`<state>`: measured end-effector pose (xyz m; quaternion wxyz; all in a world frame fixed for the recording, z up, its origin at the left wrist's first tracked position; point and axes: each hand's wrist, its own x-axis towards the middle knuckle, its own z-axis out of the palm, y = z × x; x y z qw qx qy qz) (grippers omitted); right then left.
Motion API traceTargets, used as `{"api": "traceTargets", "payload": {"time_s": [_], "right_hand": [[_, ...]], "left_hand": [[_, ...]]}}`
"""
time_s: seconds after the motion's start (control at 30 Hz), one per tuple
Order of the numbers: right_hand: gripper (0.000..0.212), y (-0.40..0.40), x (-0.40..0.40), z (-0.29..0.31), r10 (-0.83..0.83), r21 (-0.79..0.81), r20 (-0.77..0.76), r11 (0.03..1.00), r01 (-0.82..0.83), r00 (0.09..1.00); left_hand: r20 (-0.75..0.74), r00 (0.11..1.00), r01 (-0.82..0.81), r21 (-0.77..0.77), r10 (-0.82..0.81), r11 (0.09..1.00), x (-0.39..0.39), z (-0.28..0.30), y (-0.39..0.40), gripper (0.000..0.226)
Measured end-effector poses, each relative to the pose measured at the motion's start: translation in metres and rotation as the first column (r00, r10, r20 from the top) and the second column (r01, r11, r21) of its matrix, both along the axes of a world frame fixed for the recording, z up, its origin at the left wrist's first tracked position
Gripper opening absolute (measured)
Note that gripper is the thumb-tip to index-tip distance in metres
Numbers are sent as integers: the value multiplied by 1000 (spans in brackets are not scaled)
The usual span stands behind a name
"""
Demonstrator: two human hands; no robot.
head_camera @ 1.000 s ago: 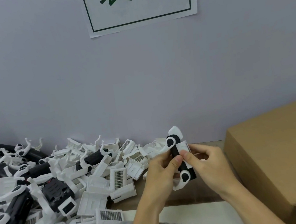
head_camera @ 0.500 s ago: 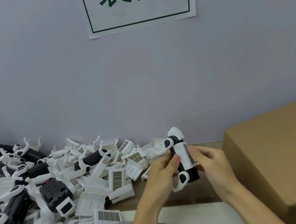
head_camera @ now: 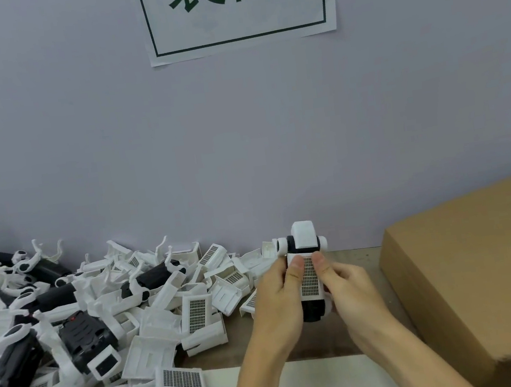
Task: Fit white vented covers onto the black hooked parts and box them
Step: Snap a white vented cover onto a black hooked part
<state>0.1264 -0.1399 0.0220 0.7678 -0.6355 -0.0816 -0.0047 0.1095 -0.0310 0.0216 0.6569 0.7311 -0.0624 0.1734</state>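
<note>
Cardboard box [head_camera: 486, 276] right, contents unseen. Left hand [head_camera: 278, 300] and right hand [head_camera: 348, 291] grip covered part [head_camera: 306, 271], thumbs on vent; long axis upright, pointing away.

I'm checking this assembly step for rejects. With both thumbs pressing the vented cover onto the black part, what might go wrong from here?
1. Both thumbs press the top of the white vented cover; its lower edge may stay unseated on the black hooked part.
2. The left hand and right hand hold it above the loose parts pile; a slip could drop it among unfinished pieces, short of the cardboard box.
</note>
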Motion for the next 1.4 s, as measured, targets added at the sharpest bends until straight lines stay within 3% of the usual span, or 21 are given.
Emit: {"api": "traceTargets", "payload": {"time_s": [0.1, 0.2, 0.33, 0.6, 0.67, 0.73, 0.8, 0.87, 0.97, 1.03, 1.13, 1.2, 1.27, 1.37, 1.4], "right_hand": [[45, 5, -3, -2, -100, -55, 68, 993, 104, 993], [41, 5, -4, -1, -94, -11, 72, 995, 95, 993], [29, 4, -5, 2, -48, 89, 97, 995, 39, 994], [21, 7, -1, -3, -157, 23, 164, 988, 155, 974], [21, 5, 0, -5, -153, 7, 156, 988, 154, 976], [19, 3, 0, -5, -56, -1, 131, 998, 57, 990], [19, 0, 0, -7, 12, -61, 130, 998, -4, 991], [17, -1, 2, -8, -21, -122, 172, 992, 42, 985], [16, 2, 1, -7, -110, -167, 245, 974, 154, 963], [13, 5, 1, -9, -195, -283, 328, 913, 293, 924], [30, 8, -3, -10, -101, -444, 408, 846, 294, 907], [50, 8, -3, -12, 15, -586, 385, 777, 232, 923], [61, 5, -2, -13, -13, -633, 359, 731, 254, 933], [8, -5, -4, -7, -143, -439, 350, 848, 297, 926], [13, -9, -3, -4, -169, -355, 278, 897, 264, 946]], "left_hand": [[23, 998, -64, 19, 63, 998, 1, -1, -3, 29], [35, 995, -97, -34, 98, 995, 1, 0, -3, 30], [-16, 999, 36, -220, -41, 975, -1, 2, -6, 24], [57, 979, -199, 3, 198, 980, 4, -5, -10, 26], [19, 981, -191, -6, 191, 982, 5, -5, -10, 28], [-76, 984, -167, -122, 159, 978, 7, -4, -8, 34], [-185, 982, -92, -298, 37, 950, 8, -3, -6, 37], [-213, 975, -23, -342, -54, 939, 6, -4, -3, 30], [-184, 983, -57, -301, 1, 952, 6, -7, 2, 22], [-172, 984, -106, -324, 51, 940, 8, -7, 3, 20], [-228, 970, -162, -361, 82, 918, 8, -2, -1, 34], [-298, 954, -123, -476, -29, 871, 9, 3, -1, 47], [-348, 929, -86, -536, -128, 840, 8, 11, 1, 45], [-353, 935, -119, -244, 26, 962, 6, 20, 8, 35], [-312, 938, -205, -137, 154, 969, 5, 23, 13, 31]]}}
